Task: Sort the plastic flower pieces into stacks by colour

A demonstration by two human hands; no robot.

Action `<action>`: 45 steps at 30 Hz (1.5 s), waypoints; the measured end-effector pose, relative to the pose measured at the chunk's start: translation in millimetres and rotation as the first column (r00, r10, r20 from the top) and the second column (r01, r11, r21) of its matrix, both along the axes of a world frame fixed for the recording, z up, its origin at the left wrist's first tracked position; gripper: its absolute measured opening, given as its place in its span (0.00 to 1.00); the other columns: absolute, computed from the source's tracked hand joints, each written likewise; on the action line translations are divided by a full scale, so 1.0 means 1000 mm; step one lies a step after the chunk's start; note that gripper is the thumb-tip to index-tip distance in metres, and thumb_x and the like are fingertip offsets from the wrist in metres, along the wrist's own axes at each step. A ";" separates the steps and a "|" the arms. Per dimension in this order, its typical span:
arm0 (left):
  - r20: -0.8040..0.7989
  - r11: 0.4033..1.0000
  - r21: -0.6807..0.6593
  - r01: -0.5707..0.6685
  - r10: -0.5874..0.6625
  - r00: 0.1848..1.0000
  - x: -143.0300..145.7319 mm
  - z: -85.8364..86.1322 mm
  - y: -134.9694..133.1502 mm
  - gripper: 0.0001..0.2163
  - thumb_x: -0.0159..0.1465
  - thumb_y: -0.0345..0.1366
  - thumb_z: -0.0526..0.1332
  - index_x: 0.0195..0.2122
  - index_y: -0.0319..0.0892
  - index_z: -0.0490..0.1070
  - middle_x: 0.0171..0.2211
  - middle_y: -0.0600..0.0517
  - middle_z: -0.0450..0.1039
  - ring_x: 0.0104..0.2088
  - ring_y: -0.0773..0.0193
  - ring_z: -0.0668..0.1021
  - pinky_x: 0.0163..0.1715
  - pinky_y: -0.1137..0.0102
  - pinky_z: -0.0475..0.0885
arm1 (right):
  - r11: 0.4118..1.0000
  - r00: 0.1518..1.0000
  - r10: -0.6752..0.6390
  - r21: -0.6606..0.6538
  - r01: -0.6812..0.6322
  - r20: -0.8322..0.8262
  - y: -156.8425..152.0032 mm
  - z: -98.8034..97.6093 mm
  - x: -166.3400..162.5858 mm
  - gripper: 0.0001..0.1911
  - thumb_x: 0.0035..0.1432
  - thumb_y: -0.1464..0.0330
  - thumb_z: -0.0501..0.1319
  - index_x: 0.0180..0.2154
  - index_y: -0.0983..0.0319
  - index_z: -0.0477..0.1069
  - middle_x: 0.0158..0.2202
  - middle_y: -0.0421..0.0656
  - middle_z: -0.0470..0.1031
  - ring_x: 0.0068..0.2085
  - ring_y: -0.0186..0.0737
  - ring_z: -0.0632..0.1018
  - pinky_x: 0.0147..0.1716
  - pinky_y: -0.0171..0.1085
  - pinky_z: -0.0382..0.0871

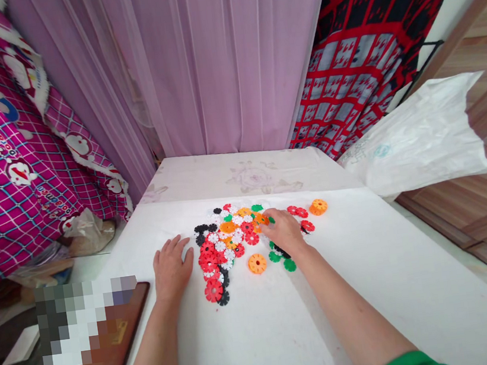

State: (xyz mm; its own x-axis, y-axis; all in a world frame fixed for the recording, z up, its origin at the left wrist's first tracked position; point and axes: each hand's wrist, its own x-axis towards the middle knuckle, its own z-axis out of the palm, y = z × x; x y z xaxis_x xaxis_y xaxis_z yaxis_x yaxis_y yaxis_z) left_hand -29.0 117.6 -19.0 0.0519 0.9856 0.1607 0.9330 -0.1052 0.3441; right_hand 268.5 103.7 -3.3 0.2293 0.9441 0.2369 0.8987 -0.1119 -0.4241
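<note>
Left hand (172,270): you are resting it palm down, fingers loosely spread and holding nothing, just beside the pile's left side; it is probably steadying you while leaving the discs uncovered.
Right hand (284,231): you are curling its fingers over orange and green discs at the pile's right side; the hand is hiding its own grip, so you cannot tell whether a disc is pinched. This low angle is likely suiting thin, flat pieces.
Notched plastic disc pile (216,246): red, white, black, orange and green pieces are lying overlapped on the table (255,342) between your hands, within easy reach of both.
Near orange discs (257,263): these are sitting apart in front of the pile, where their rims are easier to get at.
Far orange discs (318,206): these are lying beyond your right hand, beside some red discs (305,226).
Green disc (289,265): it is lying below your right wrist, near where a sliding forearm could be catching it.
Open room: bare cloth is stretching in front of the pile and widely to its right.
Edges: a brown case (129,317) is crowding your left forearm's side; a purple curtain (227,59) is hanging behind the far edge.
</note>
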 end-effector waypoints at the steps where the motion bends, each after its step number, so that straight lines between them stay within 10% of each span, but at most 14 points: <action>1: -0.002 1.000 0.002 0.000 0.000 1.000 0.000 0.000 0.000 0.19 0.67 0.41 0.50 0.55 0.46 0.70 0.62 0.48 0.66 0.64 0.51 0.64 0.63 0.48 0.54 | 1.000 0.998 -0.007 0.023 0.008 -0.066 -0.006 -0.001 0.000 0.14 0.52 0.66 0.63 0.43 0.60 0.74 0.43 0.46 0.78 0.46 0.47 0.76 0.47 0.43 0.67; 7: -0.010 1.000 0.022 0.016 -0.015 1.000 0.000 -0.001 0.000 0.19 0.67 0.41 0.49 0.55 0.46 0.70 0.62 0.47 0.66 0.64 0.50 0.64 0.63 0.48 0.55 | 0.993 0.941 0.085 0.102 -0.054 -0.327 -0.060 -0.005 -0.009 0.14 0.49 0.65 0.63 0.40 0.58 0.72 0.42 0.43 0.77 0.42 0.43 0.76 0.44 0.43 0.69; 13: -0.016 1.000 0.026 0.018 -0.017 1.000 0.000 0.000 -0.001 0.19 0.67 0.41 0.49 0.55 0.47 0.71 0.61 0.47 0.67 0.63 0.50 0.65 0.62 0.47 0.56 | 0.954 0.940 0.271 0.186 -0.234 -0.206 -0.088 -0.001 -0.024 0.11 0.48 0.71 0.62 0.37 0.58 0.72 0.39 0.42 0.77 0.43 0.44 0.75 0.45 0.42 0.68; 39: 0.000 1.000 0.026 0.016 -0.016 1.000 0.001 0.000 -0.001 0.19 0.67 0.41 0.49 0.55 0.46 0.70 0.61 0.47 0.67 0.64 0.50 0.64 0.63 0.48 0.55 | 0.921 0.940 0.332 0.242 -0.305 -0.081 -0.083 -0.008 -0.026 0.10 0.51 0.70 0.63 0.38 0.57 0.73 0.40 0.42 0.77 0.43 0.44 0.75 0.45 0.42 0.69; 45: -0.005 0.999 0.032 0.014 -0.014 1.000 0.001 0.000 -0.002 0.19 0.67 0.41 0.49 0.55 0.47 0.71 0.61 0.47 0.67 0.63 0.51 0.65 0.62 0.48 0.55 | 0.924 0.941 0.336 0.202 -0.324 -0.029 -0.040 0.011 -0.036 0.08 0.57 0.69 0.60 0.39 0.57 0.74 0.42 0.43 0.78 0.45 0.44 0.75 0.48 0.42 0.67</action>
State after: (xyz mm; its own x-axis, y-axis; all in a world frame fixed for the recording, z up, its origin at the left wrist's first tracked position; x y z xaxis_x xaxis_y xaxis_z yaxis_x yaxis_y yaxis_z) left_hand -28.1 115.8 -18.5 0.0665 0.9792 0.1919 0.9329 -0.1293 0.3361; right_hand 232.1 63.7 7.3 -0.0678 0.9068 0.4161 0.8421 0.2757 -0.4635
